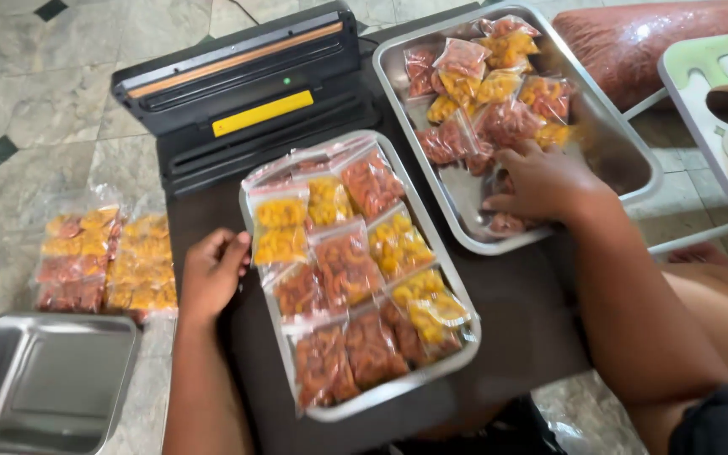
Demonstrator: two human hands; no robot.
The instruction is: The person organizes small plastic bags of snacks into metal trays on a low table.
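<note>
Fingers, right hand (541,181): spread, pressing red snack packets (507,221) inside the far steel tray (634,160).
Fingers, left hand (212,271): loosely curled, holding nothing, against the near tray (398,389) rim.
Near tray: filled with red and yellow packets (355,270), just right of the left fingers.
Beyond fingers: black sealer machine (246,93) on the dark surface (524,312).
Left, on floor: stacked packets (103,261), empty steel pan (44,383).
</note>
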